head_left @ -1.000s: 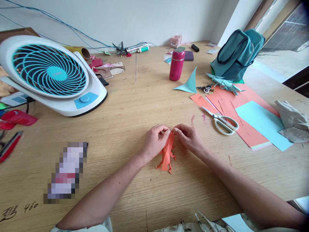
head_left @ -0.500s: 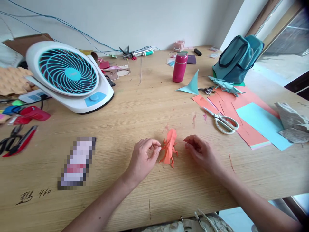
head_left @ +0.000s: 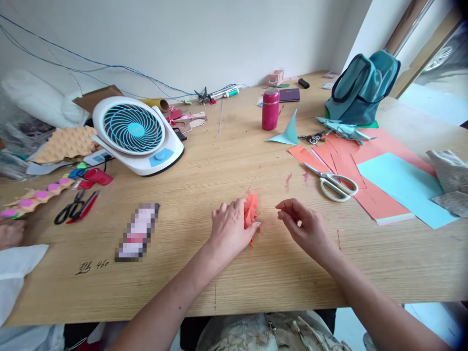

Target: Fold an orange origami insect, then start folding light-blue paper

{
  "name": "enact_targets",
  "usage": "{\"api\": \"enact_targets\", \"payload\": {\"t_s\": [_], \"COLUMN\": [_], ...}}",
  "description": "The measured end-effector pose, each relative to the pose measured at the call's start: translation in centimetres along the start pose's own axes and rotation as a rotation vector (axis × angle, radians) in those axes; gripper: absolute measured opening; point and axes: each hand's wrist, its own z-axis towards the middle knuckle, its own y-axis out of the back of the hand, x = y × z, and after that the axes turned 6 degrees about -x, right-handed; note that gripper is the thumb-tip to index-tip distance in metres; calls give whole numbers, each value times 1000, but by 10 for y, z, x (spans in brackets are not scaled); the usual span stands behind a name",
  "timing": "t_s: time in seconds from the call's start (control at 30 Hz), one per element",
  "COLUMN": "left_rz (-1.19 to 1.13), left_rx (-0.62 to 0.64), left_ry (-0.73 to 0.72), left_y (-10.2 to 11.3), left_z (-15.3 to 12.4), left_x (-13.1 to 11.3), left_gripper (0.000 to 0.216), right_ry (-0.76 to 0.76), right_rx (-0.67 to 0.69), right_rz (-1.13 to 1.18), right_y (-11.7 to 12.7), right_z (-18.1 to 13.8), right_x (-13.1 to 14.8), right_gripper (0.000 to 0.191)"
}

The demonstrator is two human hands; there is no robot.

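An orange origami insect (head_left: pixel 250 207) with thin folded legs lies on the wooden table in front of me. My left hand (head_left: pixel 231 224) is closed around its left side, fingers over the top and thumb at the near end, hiding much of the body. Just to the right of the insect, my right hand (head_left: pixel 298 219) hovers with its fingers curled and the thumb and index tips close together. Nothing shows in that hand. White-handled scissors (head_left: pixel 338 187) rest on orange paper sheets (head_left: pixel 380 200) further right, beside a light blue sheet (head_left: pixel 398 183).
A fan (head_left: pixel 137 134) stands at the back left, with pliers (head_left: pixel 71 209) and a blurred-out phone-like object (head_left: pixel 137 234) nearer. A pink flask (head_left: pixel 270 109), blue folded paper (head_left: pixel 288 130), keys (head_left: pixel 312 138), a blue origami figure (head_left: pixel 345 129) and a teal bag (head_left: pixel 360 90) stand behind. Another person's hand (head_left: pixel 10 233) is far left.
My left hand has gone from touching the insect's side to grasping it from above. My right hand stays nearly in place. The view has shifted left, bringing another person's hand and sleeve in.
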Motion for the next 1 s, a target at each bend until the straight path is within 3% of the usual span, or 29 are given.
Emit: {"api": "enact_targets", "payload": {"t_s": [0.23,0.4,0.73,0.83,1.0], "left_rz": [49,27,-83,-169,-394], "left_rx": [97,63,-82,-87,7], "left_ry": [50,76,161,99,64], "left_y": [2,0,15,19,14], "left_z": [-1,2,58,47,-1], "left_x": [-8,-9,51,61,69], "left_gripper": [57,61,63,56,30], "right_ry": [103,125,146,108,-60], "right_rx": [-8,-8,-47,-30,155], "right_rz": [32,50,-11,-25,34], "right_y": [9,10,8,3,-16], "right_z": [-7,-9,-7,-5,-2], "right_x": [13,14,5,0,-6], "right_gripper": [12,13,12,11,12]}}
